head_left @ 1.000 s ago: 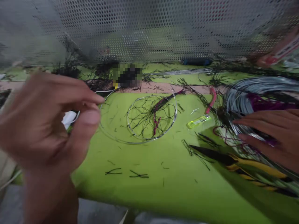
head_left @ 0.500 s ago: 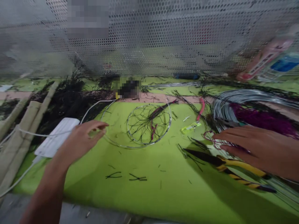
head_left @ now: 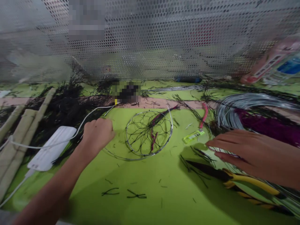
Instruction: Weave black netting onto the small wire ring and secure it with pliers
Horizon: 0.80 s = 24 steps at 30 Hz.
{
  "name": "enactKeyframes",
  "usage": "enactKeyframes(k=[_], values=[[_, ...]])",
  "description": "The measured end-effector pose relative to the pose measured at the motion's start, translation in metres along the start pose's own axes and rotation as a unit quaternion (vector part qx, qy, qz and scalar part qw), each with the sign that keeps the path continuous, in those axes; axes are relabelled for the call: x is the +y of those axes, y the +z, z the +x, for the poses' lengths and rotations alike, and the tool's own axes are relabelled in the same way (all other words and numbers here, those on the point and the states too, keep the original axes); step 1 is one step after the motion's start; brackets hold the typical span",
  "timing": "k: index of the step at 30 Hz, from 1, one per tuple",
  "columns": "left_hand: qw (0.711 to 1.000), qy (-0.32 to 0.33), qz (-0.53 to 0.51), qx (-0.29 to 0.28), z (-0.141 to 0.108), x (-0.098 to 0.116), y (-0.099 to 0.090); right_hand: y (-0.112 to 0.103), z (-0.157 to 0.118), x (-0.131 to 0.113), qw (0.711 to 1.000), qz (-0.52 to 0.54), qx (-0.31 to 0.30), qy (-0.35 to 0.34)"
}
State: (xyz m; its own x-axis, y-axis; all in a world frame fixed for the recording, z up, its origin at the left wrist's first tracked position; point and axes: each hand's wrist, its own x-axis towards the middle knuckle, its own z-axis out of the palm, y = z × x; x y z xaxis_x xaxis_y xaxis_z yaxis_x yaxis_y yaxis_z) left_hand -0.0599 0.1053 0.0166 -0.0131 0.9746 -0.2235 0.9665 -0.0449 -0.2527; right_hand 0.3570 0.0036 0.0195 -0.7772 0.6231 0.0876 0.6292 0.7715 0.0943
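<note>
My left hand (head_left: 99, 132) is closed in a fist around the loose tail of a wire hoop (head_left: 172, 125); the fingertips are turned out of sight. The hoop lies on the green cloth, with a black thread net (head_left: 140, 131) strung across it and a dark red strand at its centre. My right hand (head_left: 253, 153) hovers at the right, thumb and fingers pinched on a thin purple thread (head_left: 217, 149). Just below it lie yellow-and-black handled pliers (head_left: 234, 177), their dark jaws pointing left.
A coil of silver wire (head_left: 234, 104) and purple thread bundle (head_left: 269, 128) lie right. A lime-green cutter (head_left: 194, 136) and red-handled tool (head_left: 204, 115) sit nearby. A white power bank (head_left: 52, 148) with cable, wooden strips (head_left: 25, 134) and black thread are left. Perforated metal (head_left: 152, 40) stands behind.
My left hand has moved right and slightly down, and its fingers have closed around the wire tail. My right hand keeps its pinch on the thread. The view has shifted slightly.
</note>
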Motion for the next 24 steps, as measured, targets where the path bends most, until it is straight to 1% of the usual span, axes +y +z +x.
enactKeyframes(k=[3, 5, 8, 10, 11, 12, 13, 14, 15, 16, 17, 19, 20, 21, 22, 24], values=[[1.0, 0.0, -0.027, 0.008, 0.01, -0.001, -0.001, 0.005, 0.002, 0.001, 0.999, 0.04, -0.02, 0.02], [0.998, 0.0, -0.061, 0.015, 0.012, -0.005, -0.004, 0.004, 0.005, 0.002, 0.995, 0.083, -0.046, 0.036], [0.989, 0.022, -0.146, 0.029, -0.001, -0.008, -0.014, -0.005, 0.021, -0.002, 0.978, 0.17, -0.099, 0.068], [0.971, 0.075, -0.223, 0.03, -0.019, -0.003, -0.025, -0.015, 0.041, -0.009, 0.954, 0.25, -0.115, 0.12], [0.958, 0.108, -0.264, 0.024, -0.029, 0.002, -0.03, -0.02, 0.053, -0.014, 0.934, 0.308, -0.107, 0.148], [0.945, 0.135, -0.298, 0.021, -0.039, 0.008, -0.035, -0.024, 0.068, -0.02, 0.904, 0.383, -0.079, 0.171], [0.932, 0.154, -0.327, 0.025, -0.049, 0.016, -0.04, -0.027, 0.083, -0.026, 0.863, 0.469, -0.064, 0.178], [0.921, 0.167, -0.349, 0.034, -0.056, 0.023, -0.043, -0.028, 0.099, -0.033, 0.82, 0.542, -0.02, 0.184], [0.909, 0.176, -0.374, 0.05, -0.062, 0.03, -0.046, -0.028, 0.115, -0.04, 0.776, 0.596, 0.03, 0.205], [0.889, 0.183, -0.412, 0.08, -0.067, 0.035, -0.047, -0.027, 0.129, -0.047, 0.737, 0.639, 0.064, 0.21], [0.874, 0.182, -0.439, 0.106, -0.07, 0.04, -0.047, -0.025, 0.142, -0.053, 0.702, 0.677, 0.099, 0.196], [0.847, 0.178, -0.478, 0.149, -0.073, 0.044, -0.045, -0.018, 0.162, -0.063, 0.631, 0.733, 0.157, 0.198], [0.841, 0.174, -0.487, 0.161, -0.073, 0.045, -0.043, -0.015, 0.169, -0.067, 0.608, 0.75, 0.171, 0.198], [0.837, 0.171, -0.491, 0.169, -0.074, 0.045, -0.041, -0.012, 0.175, -0.071, 0.593, 0.76, 0.179, 0.199], [0.836, 0.169, -0.493, 0.174, -0.075, 0.045, -0.039, -0.01, 0.179, -0.073, 0.586, 0.765, 0.182, 0.198], [0.834, 0.178, -0.494, 0.172, -0.075, 0.044, -0.035, -0.007, 0.184, -0.077, 0.587, 0.767, 0.178, 0.186]])
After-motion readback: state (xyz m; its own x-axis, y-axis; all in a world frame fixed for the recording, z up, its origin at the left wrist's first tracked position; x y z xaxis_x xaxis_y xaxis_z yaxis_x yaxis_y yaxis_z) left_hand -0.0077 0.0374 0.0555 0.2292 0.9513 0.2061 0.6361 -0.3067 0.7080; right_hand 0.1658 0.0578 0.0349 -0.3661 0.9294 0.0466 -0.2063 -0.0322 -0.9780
